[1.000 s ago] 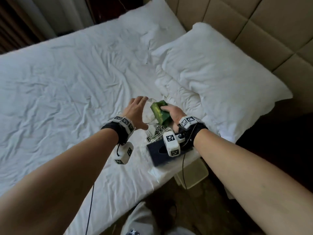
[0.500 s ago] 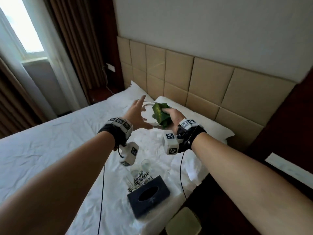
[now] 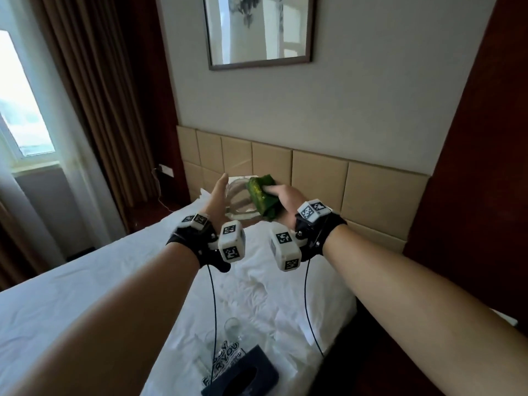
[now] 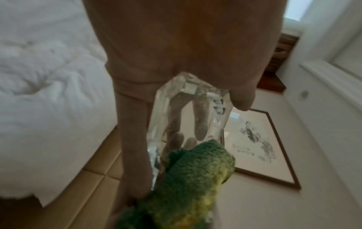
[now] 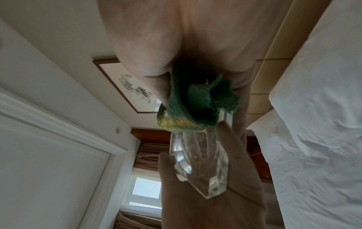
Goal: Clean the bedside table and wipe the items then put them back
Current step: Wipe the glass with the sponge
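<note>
A thick clear glass dish (image 3: 238, 208) is held up on edge in front of the headboard. My left hand (image 3: 224, 192) holds it between thumb and fingers, and the fingers show through the glass (image 4: 186, 108). My right hand (image 3: 285, 200) grips a folded green cloth (image 3: 261, 200) and presses it against the dish's right side. In the right wrist view the cloth (image 5: 195, 108) sits bunched over the near rim of the dish (image 5: 201, 167), with the left hand (image 5: 205, 209) behind it. The left wrist view has the cloth (image 4: 192, 178) at the dish's far end.
On the white bed (image 3: 85, 287) below my arms lie two drinking glasses (image 3: 233, 328), a printed card (image 3: 225, 352) and a black tissue box (image 3: 243, 378). A tan padded headboard (image 3: 314, 178), a framed picture (image 3: 258, 30) and curtains (image 3: 85, 110) stand beyond.
The view has swung up from the bed to the headboard and wall. Both hands have risen with the dish and cloth, and both grips are unchanged.
</note>
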Tool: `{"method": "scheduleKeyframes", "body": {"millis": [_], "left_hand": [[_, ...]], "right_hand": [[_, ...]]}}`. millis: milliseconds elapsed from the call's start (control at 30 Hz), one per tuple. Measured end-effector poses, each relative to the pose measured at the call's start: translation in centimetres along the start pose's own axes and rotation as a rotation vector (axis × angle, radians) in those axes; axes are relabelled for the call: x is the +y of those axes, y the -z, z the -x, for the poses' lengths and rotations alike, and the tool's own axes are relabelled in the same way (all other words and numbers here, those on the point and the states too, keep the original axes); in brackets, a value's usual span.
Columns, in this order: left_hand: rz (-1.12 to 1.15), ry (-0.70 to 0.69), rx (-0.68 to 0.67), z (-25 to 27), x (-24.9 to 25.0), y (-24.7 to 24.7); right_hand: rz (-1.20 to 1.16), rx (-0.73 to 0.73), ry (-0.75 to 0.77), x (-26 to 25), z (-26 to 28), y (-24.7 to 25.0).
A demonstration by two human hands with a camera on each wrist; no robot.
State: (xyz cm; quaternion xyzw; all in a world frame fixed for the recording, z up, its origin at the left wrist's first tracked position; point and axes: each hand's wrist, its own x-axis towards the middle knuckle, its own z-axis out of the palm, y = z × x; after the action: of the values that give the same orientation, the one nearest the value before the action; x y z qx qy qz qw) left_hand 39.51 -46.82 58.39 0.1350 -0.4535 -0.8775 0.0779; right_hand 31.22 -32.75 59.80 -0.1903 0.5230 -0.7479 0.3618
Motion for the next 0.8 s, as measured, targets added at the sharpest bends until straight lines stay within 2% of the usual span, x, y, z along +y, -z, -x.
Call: {"method": "scheduleKeyframes", "body": {"millis": [100,233,300,367,467,633,800], "left_hand": [[0.037,0.016,-0.001,-0.1,0.6,0.8],[0.067,0.062,-0.076,1.1,1.1,2.1],[0.063,0.081,-0.096,1.5,1.4,2.6],[0.052,0.109,-0.133,1.7,1.6,3.3],[0.050,0.149,-0.210,2.0,1.9,4.2],[0.011,0.162,-0.221,1.4,2.1,5.2],[0.045,0.169,-0.278,0.4,2.5,5.5]], "right_hand": [[0.047,0.008,0.036,-0.3,0.1,-0.5],[0.139,-0.017,0.061,-0.5,-0.1,-0.9],[0.164,0.040,0.112,-1.0,0.1,-1.3],[0.220,0.164,0.201,-1.4,-0.1,-1.4],[0.471,0.304,0.330,-1.3,-0.3,-1.4],[1.014,0.385,0.568,-0.8,-0.3,-2.2],[1.194,0.398,0.632,-0.2,-0.6,-3.2]]}}
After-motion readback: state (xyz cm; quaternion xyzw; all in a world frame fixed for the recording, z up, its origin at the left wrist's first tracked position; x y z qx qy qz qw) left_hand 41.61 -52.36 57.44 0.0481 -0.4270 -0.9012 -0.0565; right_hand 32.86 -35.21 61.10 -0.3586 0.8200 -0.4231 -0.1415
